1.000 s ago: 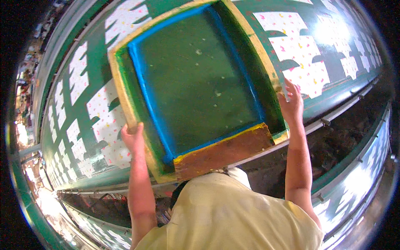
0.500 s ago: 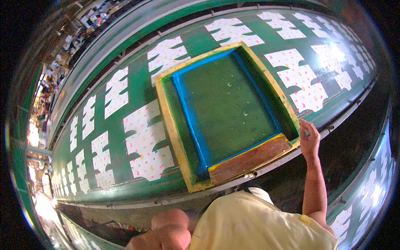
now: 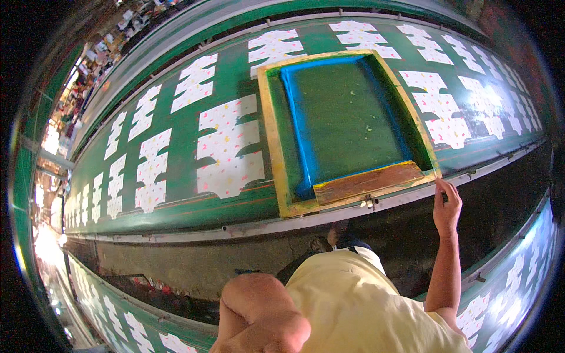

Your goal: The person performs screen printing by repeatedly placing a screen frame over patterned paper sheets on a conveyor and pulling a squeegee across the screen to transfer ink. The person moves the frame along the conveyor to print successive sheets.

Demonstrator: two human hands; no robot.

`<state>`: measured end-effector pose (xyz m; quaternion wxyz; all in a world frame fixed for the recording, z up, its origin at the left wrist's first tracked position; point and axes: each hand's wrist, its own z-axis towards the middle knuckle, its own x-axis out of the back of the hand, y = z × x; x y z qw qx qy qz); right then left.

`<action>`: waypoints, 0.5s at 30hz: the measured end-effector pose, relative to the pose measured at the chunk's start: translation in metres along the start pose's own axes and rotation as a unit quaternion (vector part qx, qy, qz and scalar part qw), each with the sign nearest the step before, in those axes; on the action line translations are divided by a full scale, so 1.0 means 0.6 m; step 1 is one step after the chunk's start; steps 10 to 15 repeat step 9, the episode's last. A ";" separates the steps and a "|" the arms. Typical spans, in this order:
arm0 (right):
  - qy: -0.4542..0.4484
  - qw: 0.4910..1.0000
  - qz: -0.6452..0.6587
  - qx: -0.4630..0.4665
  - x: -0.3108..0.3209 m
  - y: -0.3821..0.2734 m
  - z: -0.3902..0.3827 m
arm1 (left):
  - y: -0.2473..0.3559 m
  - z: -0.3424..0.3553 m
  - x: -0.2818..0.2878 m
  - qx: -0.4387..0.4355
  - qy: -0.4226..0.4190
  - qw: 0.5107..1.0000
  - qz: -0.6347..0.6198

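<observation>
A printing screen [image 3: 347, 117] lies on the long green table, with a yellowish wooden frame, blue colour along its inner edges and a brown strip [image 3: 371, 181] across its near end. Beside its near right corner is my right hand [image 3: 448, 203], fingers loosely bent and partly apart, the fingertips at or just off the wood. Nothing shows in its palm. My left arm [image 3: 259, 306] is bent close to the yellow shirt at the lower edge. Its fingers cannot be made out. White printed fabric pieces [image 3: 232, 144] lie left and right of the screen.
The green table [image 3: 194, 220] runs across the view with a metal rail [image 3: 253, 225] along its near edge. A small metal fitting [image 3: 369, 202] sits on the rail. Rows of cut fabric lie along the table. Another such table [image 3: 518, 282] stands at lower right.
The view has shifted, so table and screen appear higher and further right. The screen keeps its place among the fabric pieces. My right hand has slipped slightly nearer, past the screen's corner.
</observation>
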<state>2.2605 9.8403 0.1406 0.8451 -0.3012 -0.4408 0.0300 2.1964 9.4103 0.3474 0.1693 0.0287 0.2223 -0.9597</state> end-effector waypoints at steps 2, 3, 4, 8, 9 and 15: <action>0.018 1.000 -0.012 0.016 0.018 0.005 -0.022 | -0.014 0.000 -0.005 0.019 -0.022 0.998 0.063; 0.024 0.999 -0.022 0.020 0.030 0.010 -0.035 | -0.021 0.006 -0.008 0.029 -0.031 0.995 0.092; 0.028 0.999 -0.028 0.012 0.042 0.015 -0.048 | -0.025 0.013 -0.011 0.030 -0.045 0.995 0.085; 0.039 0.999 -0.021 0.009 0.082 0.035 -0.082 | -0.024 0.041 -0.021 0.147 -0.053 0.988 0.005; 0.042 0.999 -0.020 0.008 0.089 0.042 -0.089 | -0.025 0.041 -0.027 0.144 -0.056 0.988 0.009; 0.042 0.999 -0.020 0.008 0.089 0.042 -0.089 | -0.025 0.041 -0.027 0.144 -0.056 0.988 0.009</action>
